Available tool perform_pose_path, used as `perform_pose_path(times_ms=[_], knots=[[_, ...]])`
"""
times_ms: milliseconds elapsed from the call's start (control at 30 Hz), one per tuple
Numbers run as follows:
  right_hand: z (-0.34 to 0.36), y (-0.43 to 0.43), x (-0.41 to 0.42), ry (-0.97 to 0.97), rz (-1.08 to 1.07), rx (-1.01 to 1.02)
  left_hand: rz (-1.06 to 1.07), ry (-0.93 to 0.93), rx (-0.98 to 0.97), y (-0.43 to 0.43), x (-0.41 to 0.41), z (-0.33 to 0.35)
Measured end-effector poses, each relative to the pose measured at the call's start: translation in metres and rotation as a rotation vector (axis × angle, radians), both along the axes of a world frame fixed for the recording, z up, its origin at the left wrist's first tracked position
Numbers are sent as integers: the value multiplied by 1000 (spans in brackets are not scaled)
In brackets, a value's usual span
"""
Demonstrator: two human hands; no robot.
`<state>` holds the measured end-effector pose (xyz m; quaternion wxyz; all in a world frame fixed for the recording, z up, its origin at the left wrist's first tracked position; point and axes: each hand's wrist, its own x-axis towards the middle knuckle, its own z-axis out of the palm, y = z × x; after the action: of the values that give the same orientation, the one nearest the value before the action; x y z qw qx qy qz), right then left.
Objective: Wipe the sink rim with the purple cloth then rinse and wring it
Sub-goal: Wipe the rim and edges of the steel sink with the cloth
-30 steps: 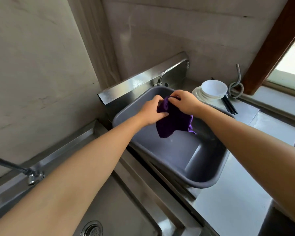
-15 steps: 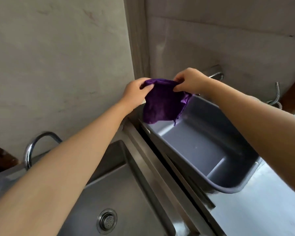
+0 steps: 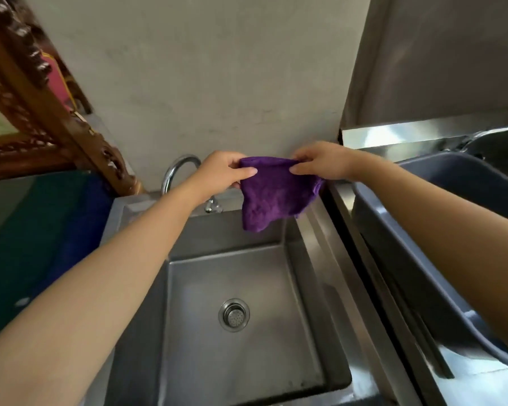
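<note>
The purple cloth hangs in the air above the back right corner of the steel sink. My left hand pinches its top left corner and my right hand pinches its top right corner, so the cloth is spread between them. Its lower edge dangles free over the basin. The curved chrome faucet rises at the back of the sink, partly hidden behind my left wrist. A round drain strainer sits in the basin floor.
A grey plastic tub sits in the neighbouring basin on the right. A carved wooden frame leans at the upper left above a dark green-blue surface. A plain wall stands behind the sink.
Both hands have carried the cloth leftward from over the grey tub to over the steel sink, and my view has swung left with them. The cloth is now spread wider.
</note>
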<state>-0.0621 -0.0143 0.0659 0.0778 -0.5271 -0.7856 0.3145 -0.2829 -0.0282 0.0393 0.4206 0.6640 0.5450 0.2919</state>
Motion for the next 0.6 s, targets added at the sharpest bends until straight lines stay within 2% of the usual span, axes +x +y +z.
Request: perform_pose_path(times_ms=[267,400,600], knots=[[-83,-31,-95,107,177,-181,57,88,-201,-70,-98,-59],[-113,-47,-142,108,240,-314,77,120,-310,-101,-145,-84],[-146,-66,-211,50,342,-381,157,124,-398,-135,-202,-113]])
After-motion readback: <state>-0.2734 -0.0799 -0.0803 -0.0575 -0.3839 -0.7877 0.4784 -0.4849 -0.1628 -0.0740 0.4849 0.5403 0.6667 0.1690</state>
